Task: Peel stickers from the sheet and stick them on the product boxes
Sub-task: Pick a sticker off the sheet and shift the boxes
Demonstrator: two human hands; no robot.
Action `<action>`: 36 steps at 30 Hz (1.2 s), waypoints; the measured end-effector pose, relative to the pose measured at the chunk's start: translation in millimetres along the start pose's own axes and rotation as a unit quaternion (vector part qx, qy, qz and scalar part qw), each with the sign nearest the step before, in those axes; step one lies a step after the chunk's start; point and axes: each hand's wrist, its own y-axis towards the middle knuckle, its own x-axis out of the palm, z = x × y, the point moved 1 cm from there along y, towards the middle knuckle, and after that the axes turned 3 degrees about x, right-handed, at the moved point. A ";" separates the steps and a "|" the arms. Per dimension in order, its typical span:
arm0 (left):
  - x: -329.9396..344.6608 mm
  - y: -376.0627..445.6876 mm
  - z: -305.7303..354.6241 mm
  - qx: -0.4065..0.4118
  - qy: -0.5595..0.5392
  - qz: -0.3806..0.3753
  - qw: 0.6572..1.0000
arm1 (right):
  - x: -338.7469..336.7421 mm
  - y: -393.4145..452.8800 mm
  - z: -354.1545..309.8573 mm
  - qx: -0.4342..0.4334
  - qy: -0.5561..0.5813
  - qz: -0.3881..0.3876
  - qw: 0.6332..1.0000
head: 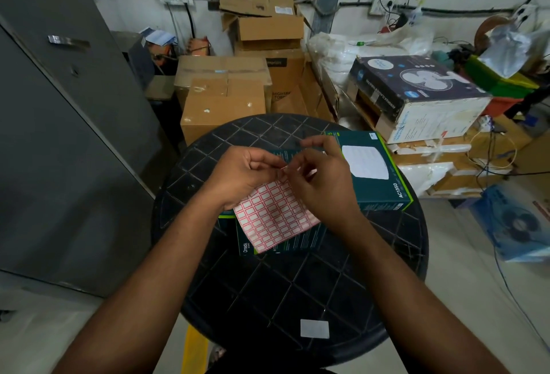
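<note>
A sheet of red-bordered white stickers (275, 216) hangs over the round black table (297, 290), held up at its top edge. My left hand (241, 175) grips that top edge with curled fingers. My right hand (320, 180) pinches at the same corner of the sheet, fingertips meeting those of the left hand. Beneath the sheet lie dark teal product boxes: one marked AC1350 (378, 177) to the right, another marked Omada (303, 241) under the sheet's lower edge. The hands hide the sticker at the pinched corner.
A grey metal cabinet (65, 135) stands at the left. Brown cartons (223, 97) are stacked behind the table. A fan box (416, 91) and bagged goods sit at the right, with cables trailing on the floor. A small white label (314, 329) lies near the table's front edge.
</note>
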 end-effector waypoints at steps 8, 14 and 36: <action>0.1 -1.0 2.4 -0.006 0.002 -0.001 1.000 | -12.6 7.4 -0.8 0.189 0.294 -0.164 0.923; 1.4 -1.3 2.4 -0.006 0.027 -0.015 1.000 | -10.7 10.8 8.1 0.300 0.344 -0.176 0.872; 3.9 -9.7 1.4 0.029 0.094 -0.022 0.995 | -38.8 18.3 35.9 -0.016 0.087 -0.270 0.959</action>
